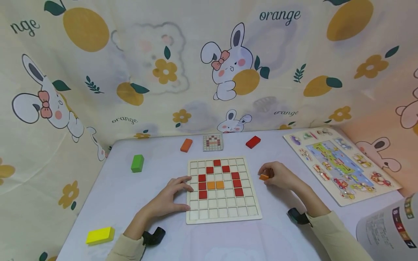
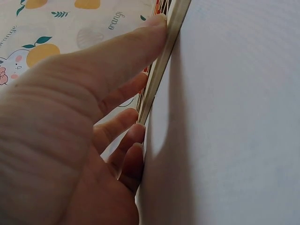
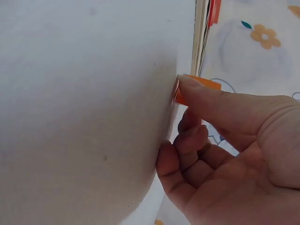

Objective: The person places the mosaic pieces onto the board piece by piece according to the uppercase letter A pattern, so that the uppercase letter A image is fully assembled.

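A square grid board (image 1: 222, 212) lies on the table, with red tiles forming an arch and two orange tiles (image 1: 216, 185) side by side inside it. My left hand (image 1: 168, 197) rests at the board's left edge, thumb and fingertips touching the rim; the left wrist view shows the thumb (image 2: 136, 44) on that rim. To the right of the board, my right hand (image 1: 279, 177) pinches a small orange tile (image 1: 263, 177) between thumb and fingers, low over the table. The tile is partly covered by the thumb in the right wrist view.
Behind the board lies a small pattern card (image 1: 213, 142), between an orange block (image 1: 186, 145) and a red block (image 1: 253, 142). Green (image 1: 137, 163) and yellow (image 1: 100, 236) blocks lie left. A picture puzzle board (image 1: 294, 145) and a white tub (image 1: 375, 232) stand right.
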Tool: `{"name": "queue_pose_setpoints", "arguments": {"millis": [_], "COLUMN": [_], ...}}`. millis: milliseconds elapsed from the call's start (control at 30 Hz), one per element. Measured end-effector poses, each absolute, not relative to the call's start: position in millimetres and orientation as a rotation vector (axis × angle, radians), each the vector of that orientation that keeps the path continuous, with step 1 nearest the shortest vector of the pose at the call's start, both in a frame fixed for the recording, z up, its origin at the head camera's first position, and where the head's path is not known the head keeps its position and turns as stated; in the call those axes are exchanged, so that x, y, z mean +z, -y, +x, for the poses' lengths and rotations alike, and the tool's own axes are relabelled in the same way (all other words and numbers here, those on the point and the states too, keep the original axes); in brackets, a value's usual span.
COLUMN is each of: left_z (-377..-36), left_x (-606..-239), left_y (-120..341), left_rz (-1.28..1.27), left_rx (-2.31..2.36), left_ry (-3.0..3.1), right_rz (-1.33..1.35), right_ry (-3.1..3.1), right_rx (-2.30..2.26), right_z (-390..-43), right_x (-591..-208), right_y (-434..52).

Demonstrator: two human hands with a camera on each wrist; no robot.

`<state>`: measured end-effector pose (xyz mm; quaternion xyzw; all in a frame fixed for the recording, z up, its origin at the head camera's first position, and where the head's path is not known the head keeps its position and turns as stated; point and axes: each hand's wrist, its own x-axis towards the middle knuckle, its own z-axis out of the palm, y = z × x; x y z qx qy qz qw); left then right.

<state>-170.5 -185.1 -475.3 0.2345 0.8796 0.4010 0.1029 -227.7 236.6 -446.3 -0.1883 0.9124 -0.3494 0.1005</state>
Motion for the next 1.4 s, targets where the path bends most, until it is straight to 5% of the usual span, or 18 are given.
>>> {"name": "queue_pose_setpoints", "arguments": {"millis": [300, 767, 1400], "left_z": [-171, -172, -172], "left_x": [-476, -476, -477], "left_y": [185, 186, 187], "left_rz": [0.698, 0.717, 0.716], "left_rx": [1.176, 1.184, 1.195], "left_ry": [-2.595, -2.586, -2.582], "right_rz": [-0.604, -0.898, -0.863], "right_ry": [-2.675, -2.398, -2.65], "right_rx": [-1.103, -1.138, -0.859], "right_z": [-232, -238, -228], "right_x": [-438, -430, -436], "right_y": [-225, -144, -130]}}
